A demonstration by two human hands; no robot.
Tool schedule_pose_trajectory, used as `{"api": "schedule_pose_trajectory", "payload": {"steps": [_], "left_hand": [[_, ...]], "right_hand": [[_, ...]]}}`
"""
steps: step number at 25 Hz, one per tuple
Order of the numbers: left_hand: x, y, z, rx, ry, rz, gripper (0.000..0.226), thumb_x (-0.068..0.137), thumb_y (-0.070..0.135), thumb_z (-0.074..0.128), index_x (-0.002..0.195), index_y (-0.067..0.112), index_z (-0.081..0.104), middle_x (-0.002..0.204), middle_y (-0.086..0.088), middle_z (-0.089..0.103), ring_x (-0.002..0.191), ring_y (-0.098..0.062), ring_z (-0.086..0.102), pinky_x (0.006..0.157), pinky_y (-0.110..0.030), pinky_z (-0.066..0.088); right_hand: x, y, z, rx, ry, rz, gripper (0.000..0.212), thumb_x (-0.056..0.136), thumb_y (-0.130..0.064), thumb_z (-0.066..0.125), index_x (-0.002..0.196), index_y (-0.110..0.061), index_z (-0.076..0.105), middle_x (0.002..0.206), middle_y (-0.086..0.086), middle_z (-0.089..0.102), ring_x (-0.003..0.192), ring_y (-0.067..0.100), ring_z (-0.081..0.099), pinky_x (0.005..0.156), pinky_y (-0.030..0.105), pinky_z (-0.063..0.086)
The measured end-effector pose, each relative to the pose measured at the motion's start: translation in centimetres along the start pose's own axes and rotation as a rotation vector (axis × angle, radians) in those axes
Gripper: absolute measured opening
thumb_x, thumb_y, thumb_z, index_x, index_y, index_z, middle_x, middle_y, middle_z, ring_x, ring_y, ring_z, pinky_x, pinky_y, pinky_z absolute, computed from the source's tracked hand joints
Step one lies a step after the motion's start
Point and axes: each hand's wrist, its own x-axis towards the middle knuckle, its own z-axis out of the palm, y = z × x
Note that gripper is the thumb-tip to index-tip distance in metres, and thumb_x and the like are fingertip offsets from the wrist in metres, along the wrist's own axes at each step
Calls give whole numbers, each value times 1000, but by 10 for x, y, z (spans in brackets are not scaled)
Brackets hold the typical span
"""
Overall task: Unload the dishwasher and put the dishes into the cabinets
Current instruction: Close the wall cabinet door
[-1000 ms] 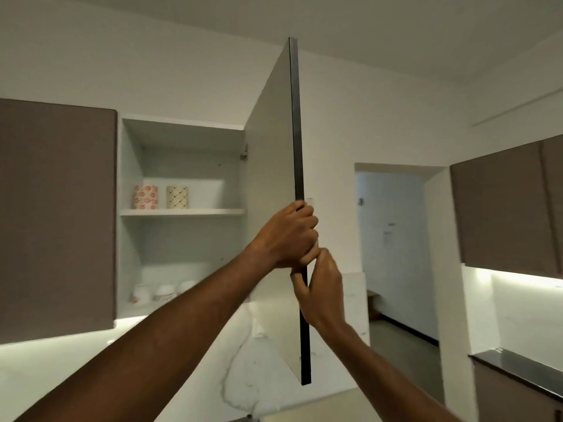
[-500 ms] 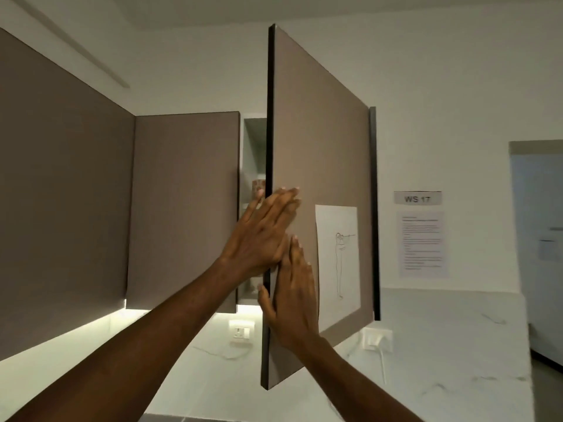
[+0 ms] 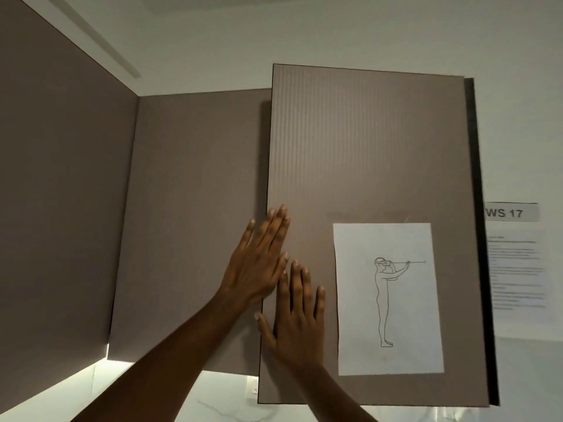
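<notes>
A brown wall cabinet door (image 3: 365,153) faces me and stands slightly proud of the neighbouring cabinet front (image 3: 198,208). A white sheet with a line drawing of a standing figure (image 3: 387,300) is stuck on its lower right. My left hand (image 3: 259,266) lies flat with straight fingers across the door's left edge. My right hand (image 3: 298,318) presses flat on the door just below it. The cabinet's inside and any dishes are hidden behind the door.
More brown cabinet fronts (image 3: 61,178) run along the left wall to the corner. A "WS 17" label (image 3: 508,213) and a printed notice (image 3: 518,272) hang on the white wall at right. A lit white backsplash (image 3: 122,382) shows under the cabinets.
The door has swung from wide open to nearly flush, hiding the shelves with cups and bowls. Both hands went from gripping its edge to pressing flat on its front.
</notes>
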Motion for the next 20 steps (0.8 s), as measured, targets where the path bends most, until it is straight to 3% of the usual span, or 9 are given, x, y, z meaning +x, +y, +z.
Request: {"api": "schedule_pose_trajectory", "payload": {"steps": [4, 9, 17, 20], "left_hand": [[8, -12, 59, -139, 37, -11, 72, 108, 39, 32, 166, 13, -2, 175, -3, -9, 162, -18, -6, 129, -53, 16], [10, -20, 79, -377, 105, 67, 72, 106, 27, 39, 166, 11, 3, 175, -3, -4, 162, -18, -4, 130, -52, 12], [-9, -16, 73, -299, 57, -44, 72, 109, 32, 34, 166, 14, -5, 175, -2, -11, 161, -17, -9, 129, -52, 15], [-62, -27, 80, -309, 58, -177, 68, 109, 34, 34, 167, 15, 3, 175, -2, -1, 162, -17, -2, 131, -48, 15]], "right_hand": [[9, 16, 39, -73, 25, -7, 79, 104, -57, 41, 166, -14, 22, 176, 8, 6, 163, 28, 6, 125, 59, 22], [12, 15, 42, -126, 41, -15, 78, 104, -53, 40, 167, -12, 18, 176, 12, 4, 163, 30, 2, 129, 58, 13], [9, 16, 43, -180, 1, -11, 85, 103, -62, 41, 167, -11, 17, 176, 14, 3, 163, 33, 2, 126, 61, 17], [11, 9, 37, -227, -35, 4, 86, 101, -62, 40, 167, -13, 15, 175, 17, 0, 162, 38, 2, 125, 64, 15]]}}
